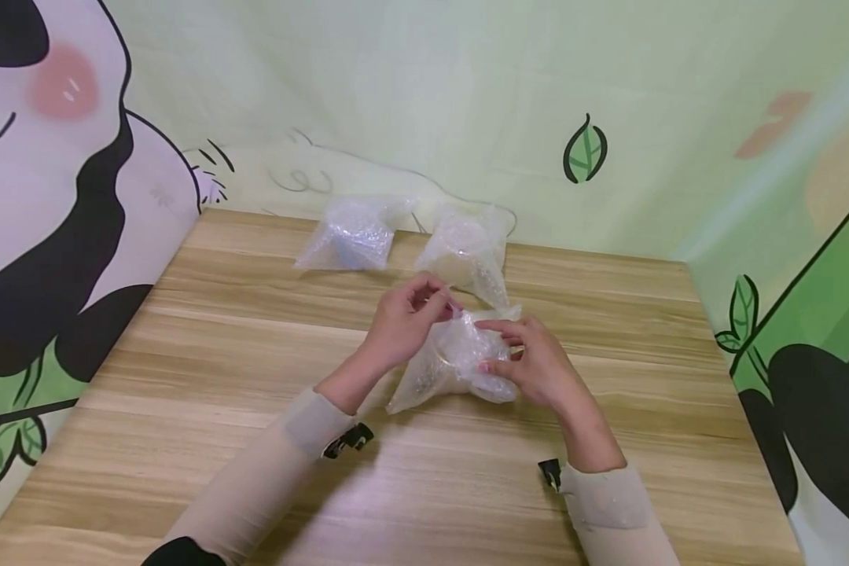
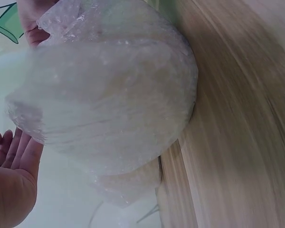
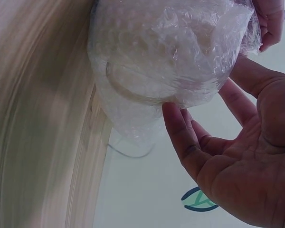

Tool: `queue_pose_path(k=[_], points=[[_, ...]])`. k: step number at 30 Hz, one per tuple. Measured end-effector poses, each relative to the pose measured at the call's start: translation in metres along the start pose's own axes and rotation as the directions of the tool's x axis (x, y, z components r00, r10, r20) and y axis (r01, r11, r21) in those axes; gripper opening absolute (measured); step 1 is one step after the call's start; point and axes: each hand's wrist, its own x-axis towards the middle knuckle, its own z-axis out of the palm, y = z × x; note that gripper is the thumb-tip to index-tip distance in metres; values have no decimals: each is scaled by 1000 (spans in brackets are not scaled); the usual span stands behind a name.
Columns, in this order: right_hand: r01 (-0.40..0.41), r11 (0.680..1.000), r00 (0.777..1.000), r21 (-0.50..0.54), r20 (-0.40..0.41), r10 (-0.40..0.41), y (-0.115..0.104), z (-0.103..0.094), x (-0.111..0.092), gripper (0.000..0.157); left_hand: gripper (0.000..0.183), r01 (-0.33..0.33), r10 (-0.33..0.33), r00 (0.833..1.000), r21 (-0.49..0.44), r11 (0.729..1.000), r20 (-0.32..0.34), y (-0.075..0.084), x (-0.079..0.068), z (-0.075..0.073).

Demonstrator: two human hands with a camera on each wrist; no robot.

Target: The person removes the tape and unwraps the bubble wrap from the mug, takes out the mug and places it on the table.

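A bubble-wrapped bundle [image 1: 453, 362] rests on the wooden table, with the faint curve of a round rim showing through the clear film in the right wrist view. My left hand [image 1: 405, 318] pinches the film at the top left of this bundle, thumb against the fingers. On the other side, my right hand [image 1: 538, 363] holds the wrap between its thumb and index finger. From the left wrist, the bundle [image 2: 114, 95] bulges large and pale in front of the left fingers. The right fingertips [image 3: 172, 108] press the film near the rim. What is inside stays blurred by the wrap.
Two more bubble-wrapped bundles stand at the table's back edge: one with a bluish content [image 1: 350, 236] on the left, one with a pale yellowish content [image 1: 463, 244] just behind the hands. A printed cloth backdrop [image 1: 396, 94] rises behind the table [image 1: 255, 354].
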Motion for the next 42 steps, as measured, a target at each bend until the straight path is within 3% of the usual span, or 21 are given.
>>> queue_pose_path(k=[11,22,42], points=[[6,1000,1000,-12,7,-5,0,-1,0,55,15,39,-46,996,-97,995,-70,5,-1,-12],[40,999,999,-25,18,-40,0,-1,0,60,18,43,-55,991,-99,994,-120,10,-4,-30],[67,993,990,-96,127,-55,-13,-7,0,66,20,93,-107,973,-75,993,-205,4,-15,-70]])
